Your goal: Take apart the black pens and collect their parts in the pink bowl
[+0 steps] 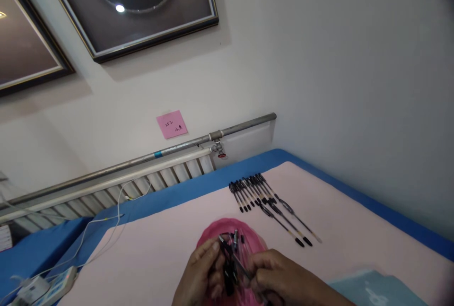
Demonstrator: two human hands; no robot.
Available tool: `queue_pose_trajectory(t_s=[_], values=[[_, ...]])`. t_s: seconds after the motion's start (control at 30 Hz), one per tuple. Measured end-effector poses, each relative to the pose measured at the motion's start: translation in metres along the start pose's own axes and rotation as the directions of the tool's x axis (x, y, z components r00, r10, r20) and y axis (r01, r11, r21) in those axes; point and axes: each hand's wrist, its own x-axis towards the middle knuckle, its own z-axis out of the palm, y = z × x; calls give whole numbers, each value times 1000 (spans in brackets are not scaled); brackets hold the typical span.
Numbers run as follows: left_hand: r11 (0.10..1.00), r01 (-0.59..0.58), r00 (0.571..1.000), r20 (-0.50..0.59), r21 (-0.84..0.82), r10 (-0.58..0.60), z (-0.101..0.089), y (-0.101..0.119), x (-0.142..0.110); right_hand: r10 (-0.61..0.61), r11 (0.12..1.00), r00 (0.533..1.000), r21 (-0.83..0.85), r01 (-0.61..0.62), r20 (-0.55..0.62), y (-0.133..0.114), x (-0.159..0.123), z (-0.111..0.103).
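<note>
Over the pink bowl (227, 224), our left hand (204, 268) pinches a black part (225, 246), our right hand (271, 273) a grey shaft (241, 267).

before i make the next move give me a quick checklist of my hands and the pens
1. Left hand has a dark pen piece: ok.
2. Right hand grips a slim piece: ok.
3. The two pieces fitted together: cannot tell, blurred.
4. Pink bowl by both hands: ok.
5. Laid-out pens in one even row: not ok, some sit nearer than the rest.
6. Power strip apart from the bowl: ok.
</note>
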Motion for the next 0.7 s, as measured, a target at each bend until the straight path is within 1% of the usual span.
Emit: queue_pose_trajectory(t_s=[0.1,0.2,0.3,0.37,0.43,0.53,0.7], values=[[994,-12,1000,0,-109,12,-1,-5,3,57,996,994,65,-63,95,-2,0,1],[980,-63,997,-47,-190,55,0,-10,6,36,993,996,111,-45,80,-3,0,4],[963,-114,991,-97,-242,93,1,-12,8,-16,989,999,149,11,34,0,1,8],[952,-140,988,-104,-272,116,1,-13,8,-41,981,999,190,35,26,1,1,11],[942,-155,986,-98,-298,132,1,-13,7,-56,973,997,228,43,54,1,0,14],[935,-151,988,-80,-320,132,0,-13,6,-45,969,995,246,22,87,-1,-1,18],[924,-144,989,-72,-354,127,-1,-15,4,2,948,995,315,-33,100,-6,-3,23]])
